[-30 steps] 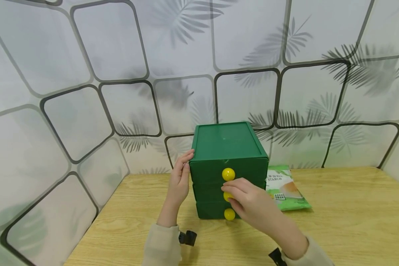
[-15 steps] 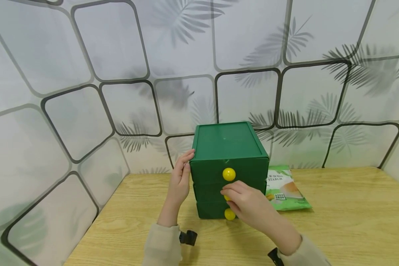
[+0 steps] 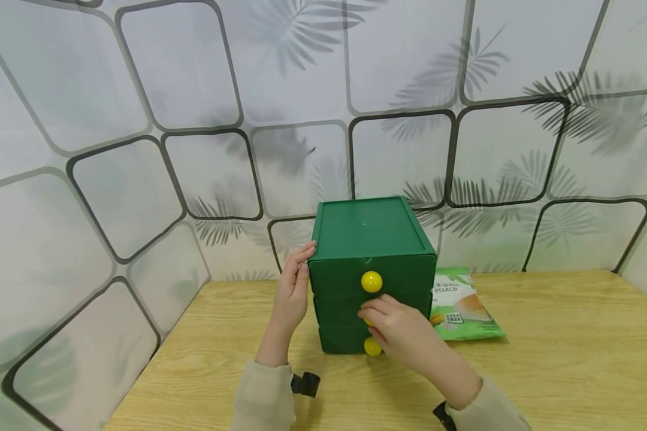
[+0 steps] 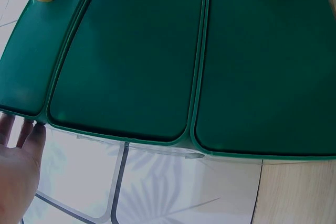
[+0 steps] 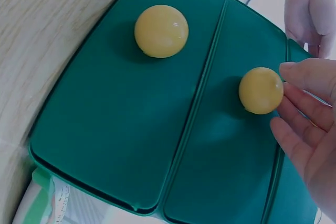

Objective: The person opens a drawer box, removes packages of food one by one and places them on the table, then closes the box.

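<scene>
A green three-drawer box (image 3: 369, 230) stands on the table, all its drawer fronts flush. My left hand (image 3: 293, 287) lies along the box's left side, fingertips at the upper front corner; in the left wrist view its fingers (image 4: 23, 135) reach behind the side edge. My right hand (image 3: 401, 329) is at the yellow knob (image 5: 261, 90) of the middle drawer. Seen from the right wrist, its thumb and loosely extended fingers (image 5: 291, 137) stand right beside that knob without wrapping it. Above is the top knob (image 3: 371, 281), below the bottom knob (image 3: 372, 346).
A green and white bag marked STARCH (image 3: 460, 308) lies behind the box to its right. The wooden table (image 3: 561, 359) extends to both sides. A patterned wall covering (image 3: 296, 167) rises close behind. Dark wrist straps (image 3: 305, 384) show at the sleeves.
My right hand has dropped slightly, and its forearm has shifted a little to the left and down. My left hand, the box and the bag stay in place.
</scene>
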`<state>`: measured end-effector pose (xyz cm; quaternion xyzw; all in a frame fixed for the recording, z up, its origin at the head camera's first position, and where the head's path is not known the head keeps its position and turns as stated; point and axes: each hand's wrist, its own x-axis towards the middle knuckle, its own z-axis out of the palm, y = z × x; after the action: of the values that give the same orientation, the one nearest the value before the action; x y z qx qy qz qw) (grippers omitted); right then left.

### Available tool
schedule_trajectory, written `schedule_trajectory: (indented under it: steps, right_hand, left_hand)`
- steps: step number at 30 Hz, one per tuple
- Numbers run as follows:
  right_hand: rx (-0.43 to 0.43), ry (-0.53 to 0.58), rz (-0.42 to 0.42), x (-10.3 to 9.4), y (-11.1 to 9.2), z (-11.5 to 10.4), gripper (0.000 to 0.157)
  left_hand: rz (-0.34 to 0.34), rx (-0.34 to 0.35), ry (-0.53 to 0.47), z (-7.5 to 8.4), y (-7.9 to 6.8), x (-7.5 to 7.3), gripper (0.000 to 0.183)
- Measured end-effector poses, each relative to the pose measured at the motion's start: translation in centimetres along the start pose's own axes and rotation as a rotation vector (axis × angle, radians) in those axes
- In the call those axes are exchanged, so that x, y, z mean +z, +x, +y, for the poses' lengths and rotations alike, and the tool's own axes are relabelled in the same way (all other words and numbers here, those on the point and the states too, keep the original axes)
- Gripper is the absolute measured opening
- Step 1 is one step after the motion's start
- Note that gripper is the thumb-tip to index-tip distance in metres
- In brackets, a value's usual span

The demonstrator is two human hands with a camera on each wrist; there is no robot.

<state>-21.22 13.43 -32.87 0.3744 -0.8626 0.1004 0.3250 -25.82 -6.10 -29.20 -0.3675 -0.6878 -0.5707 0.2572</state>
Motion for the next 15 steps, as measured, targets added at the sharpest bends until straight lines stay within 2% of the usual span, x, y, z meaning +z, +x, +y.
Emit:
schedule_trajectory:
  steps: [15]
  right_hand:
    - [0.001, -0.042, -0.002, 0.62, -0.15, 0.42, 0.022]
  left_hand:
    - [0.003, 0.008, 0.005, -0.02, 0.00, 0.00, 0.027]
